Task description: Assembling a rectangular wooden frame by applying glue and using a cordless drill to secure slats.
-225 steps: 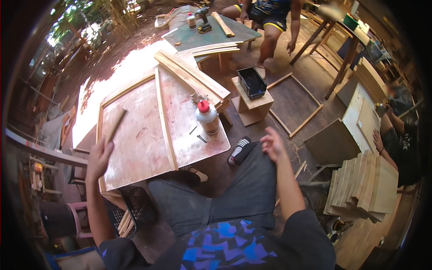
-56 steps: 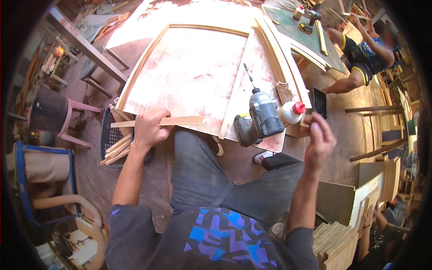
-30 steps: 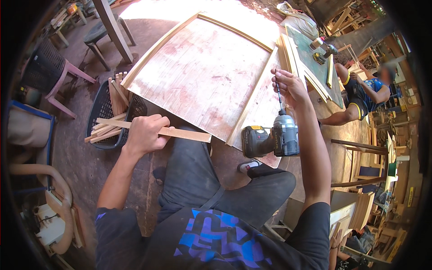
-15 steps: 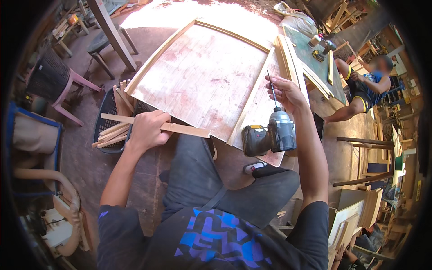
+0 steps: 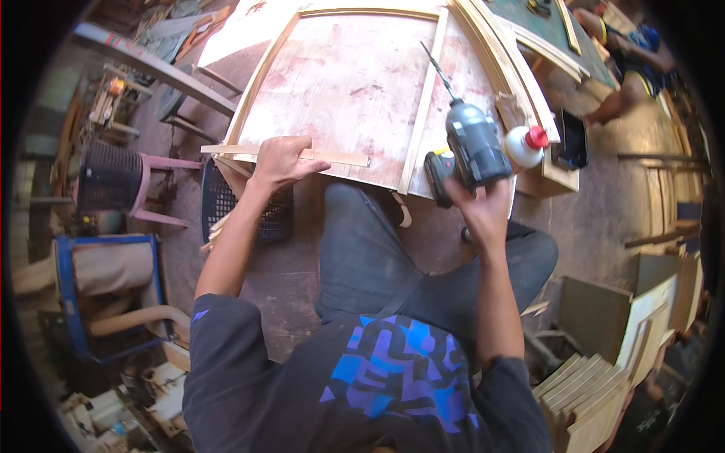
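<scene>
My left hand [image 5: 284, 161] is closed around a thin wooden strip [image 5: 340, 157], which lies crosswise at the near edge of the wooden panel [image 5: 340, 83]. My right hand [image 5: 483, 210] grips a grey and black cordless drill [image 5: 476, 140] at its rear and handle. A long thin bit [image 5: 438, 69] sticks out of the drill, pointing away and to the left over the panel. Light wood battens frame the panel, and one batten [image 5: 424, 98] runs along its right part. Close by the drill on the right stands a white bottle [image 5: 522, 147] with a red cap.
A black plastic basket [image 5: 264, 211] with wood strips sits below the panel's left corner. Further left are a pink stool [image 5: 143, 189] and a blue-framed machine [image 5: 64, 302]. A black tray [image 5: 571, 140] lies at the right. Another person [image 5: 630, 68] sits at the upper right.
My right hand has left the drill bit and now holds the drill's body from behind. My left hand has brought the strip over the panel's near edge. The view has shifted.
</scene>
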A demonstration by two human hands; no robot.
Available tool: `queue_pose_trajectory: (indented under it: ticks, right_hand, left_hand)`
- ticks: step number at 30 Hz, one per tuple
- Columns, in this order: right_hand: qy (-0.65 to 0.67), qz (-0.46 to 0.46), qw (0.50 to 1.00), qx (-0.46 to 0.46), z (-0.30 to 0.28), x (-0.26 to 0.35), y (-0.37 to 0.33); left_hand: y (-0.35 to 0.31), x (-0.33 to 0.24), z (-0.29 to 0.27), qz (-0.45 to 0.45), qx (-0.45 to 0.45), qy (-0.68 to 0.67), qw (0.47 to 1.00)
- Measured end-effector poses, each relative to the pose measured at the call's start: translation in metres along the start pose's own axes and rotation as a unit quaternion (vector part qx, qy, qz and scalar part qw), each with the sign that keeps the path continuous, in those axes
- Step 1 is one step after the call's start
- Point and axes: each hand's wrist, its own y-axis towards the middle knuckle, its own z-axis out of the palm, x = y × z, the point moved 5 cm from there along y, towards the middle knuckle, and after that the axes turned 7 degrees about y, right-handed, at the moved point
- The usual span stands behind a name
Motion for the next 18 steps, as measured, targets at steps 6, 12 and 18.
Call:
queue_pose_trajectory:
  ticks: [6,12,18]
  right_hand:
    - [-0.084,-0.116,0.987,-0.068,0.016,-0.008,0.023]
    - [0.110,0.022,0.993,-0.041,-0.027,0.002,-0.003]
    - [0.251,0.229,0.939,0.052,-0.083,0.027,-0.057]
  left_hand:
    - [0.015,-0.014,0.038,0.009,0.020,0.032,0.999]
    - [0.015,-0.009,0.061,0.015,0.005,0.044,0.999]
    - [0.013,-0.009,0.062,0.002,-0.023,-0.003,1.000]
